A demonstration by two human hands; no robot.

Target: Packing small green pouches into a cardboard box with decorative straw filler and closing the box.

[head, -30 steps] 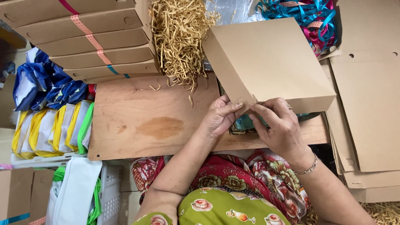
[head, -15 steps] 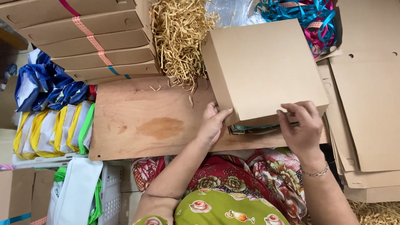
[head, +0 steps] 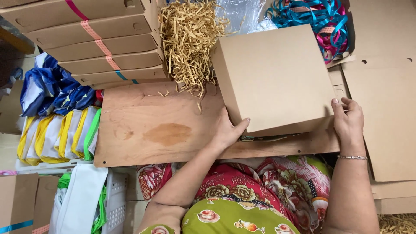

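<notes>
A plain brown cardboard box (head: 275, 76) rests on a wooden board (head: 160, 130) across my lap, its lid closed. My left hand (head: 227, 130) grips the box's near left corner, thumb on top. My right hand (head: 349, 119) holds the near right corner, fingers curled over the edge. A dark green strip shows just under the box's front edge (head: 260, 138).
A heap of tan shredded paper (head: 188, 41) lies behind the board. Stacked flat boxes with pink and blue ribbon (head: 95, 39) sit at the back left. Blue and pink ribbon coils (head: 318, 21) lie at the back right. Flat cardboard sheets (head: 385, 108) lie at right, folded bags (head: 56, 125) at left.
Both hands were together at the box's near edge; they have spread apart to its two near corners, and the box top has come down flatter.
</notes>
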